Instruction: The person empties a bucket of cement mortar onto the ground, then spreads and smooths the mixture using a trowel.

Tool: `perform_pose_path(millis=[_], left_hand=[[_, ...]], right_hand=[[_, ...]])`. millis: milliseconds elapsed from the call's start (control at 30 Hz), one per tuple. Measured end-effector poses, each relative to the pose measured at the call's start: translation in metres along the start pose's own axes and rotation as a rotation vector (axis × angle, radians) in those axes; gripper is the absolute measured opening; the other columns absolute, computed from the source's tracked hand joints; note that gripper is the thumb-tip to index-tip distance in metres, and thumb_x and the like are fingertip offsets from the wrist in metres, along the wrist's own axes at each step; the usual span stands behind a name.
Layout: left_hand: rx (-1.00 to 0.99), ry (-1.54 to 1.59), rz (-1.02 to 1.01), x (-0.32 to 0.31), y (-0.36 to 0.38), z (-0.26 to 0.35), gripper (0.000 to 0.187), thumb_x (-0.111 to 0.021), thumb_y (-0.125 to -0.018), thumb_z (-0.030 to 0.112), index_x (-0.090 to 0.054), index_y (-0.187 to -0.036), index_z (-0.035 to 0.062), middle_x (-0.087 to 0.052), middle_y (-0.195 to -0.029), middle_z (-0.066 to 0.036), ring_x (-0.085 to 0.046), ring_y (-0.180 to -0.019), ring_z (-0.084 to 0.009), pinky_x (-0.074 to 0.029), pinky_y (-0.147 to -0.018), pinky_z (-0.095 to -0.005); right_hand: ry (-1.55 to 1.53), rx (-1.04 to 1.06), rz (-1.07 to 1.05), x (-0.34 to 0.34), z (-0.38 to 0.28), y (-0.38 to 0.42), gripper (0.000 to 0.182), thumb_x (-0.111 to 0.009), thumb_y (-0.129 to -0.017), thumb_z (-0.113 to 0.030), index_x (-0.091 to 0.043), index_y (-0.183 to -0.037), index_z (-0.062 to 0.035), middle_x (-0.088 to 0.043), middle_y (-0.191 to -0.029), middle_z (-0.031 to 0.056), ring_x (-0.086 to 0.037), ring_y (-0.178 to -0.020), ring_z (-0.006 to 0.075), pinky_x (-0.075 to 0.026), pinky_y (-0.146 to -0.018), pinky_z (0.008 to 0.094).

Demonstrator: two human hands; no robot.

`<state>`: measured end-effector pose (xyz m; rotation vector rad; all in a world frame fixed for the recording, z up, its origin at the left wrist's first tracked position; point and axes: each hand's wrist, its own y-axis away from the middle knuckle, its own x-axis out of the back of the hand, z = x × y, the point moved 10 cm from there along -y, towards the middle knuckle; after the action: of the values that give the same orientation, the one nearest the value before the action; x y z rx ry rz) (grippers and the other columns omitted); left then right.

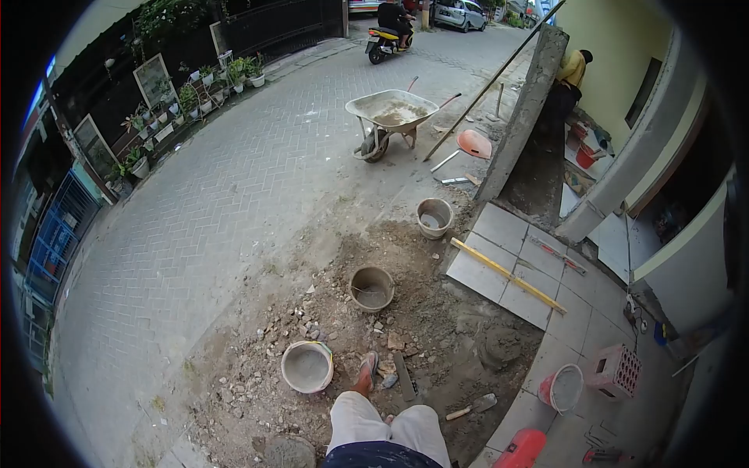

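Neither of my hands is in view; only my legs [384,425] and a sandalled foot [365,373] show at the bottom. Left of the foot stands a bucket of grey mix [307,367]. A second bucket [371,289] sits ahead of me, and a third bucket [434,218] beyond it. Beside my right knee a trowel [473,407] with a wooden handle lies on the dirt. A long flat dark tool [405,377] rests between the foot and a mound of wet mortar [499,345].
Pale floor tiles [485,274] on the right carry a yellow straightedge [509,276], a red bucket [561,388] and a pink crate [614,372]. A wheelbarrow [392,109] and shovel [473,144] are farther off. Someone in yellow [573,69] bends behind the low wall [524,109]. A motorbike [388,39] is on the street.
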<state>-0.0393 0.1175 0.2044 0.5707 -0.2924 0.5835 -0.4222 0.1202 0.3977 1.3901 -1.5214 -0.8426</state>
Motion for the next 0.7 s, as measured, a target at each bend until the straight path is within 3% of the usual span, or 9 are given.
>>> perform_pose_path(millis=[267,700], left_hand=[[0.159,0.114,-0.192,0.075,0.150,-0.003,0.066,-0.031,-0.108,0.057,-0.061,-0.127,0.0014,-0.064,-0.127,-0.019,-0.056,-0.119,-0.0403,-0.039,-0.105,-0.0517],[0.270,0.236,-0.270,0.154,0.188,-0.064,0.066,-0.031,-0.107,0.057,-0.063,-0.125,0.0022,-0.066,-0.124,-0.018,-0.058,-0.117,-0.0394,-0.041,-0.103,-0.0505]], right_hand=[[-0.056,0.032,-0.144,-0.087,0.018,0.080,0.032,-0.061,-0.091,-0.027,-0.069,-0.088,0.0035,-0.066,-0.079,0.0089,-0.062,-0.078,0.0245,-0.049,-0.070,0.0435],[-0.153,0.107,-0.490,-0.205,-0.023,0.161,0.029,-0.060,-0.090,-0.022,-0.067,-0.087,0.0056,-0.063,-0.078,0.0054,-0.058,-0.076,0.0203,-0.048,-0.067,0.0406]])
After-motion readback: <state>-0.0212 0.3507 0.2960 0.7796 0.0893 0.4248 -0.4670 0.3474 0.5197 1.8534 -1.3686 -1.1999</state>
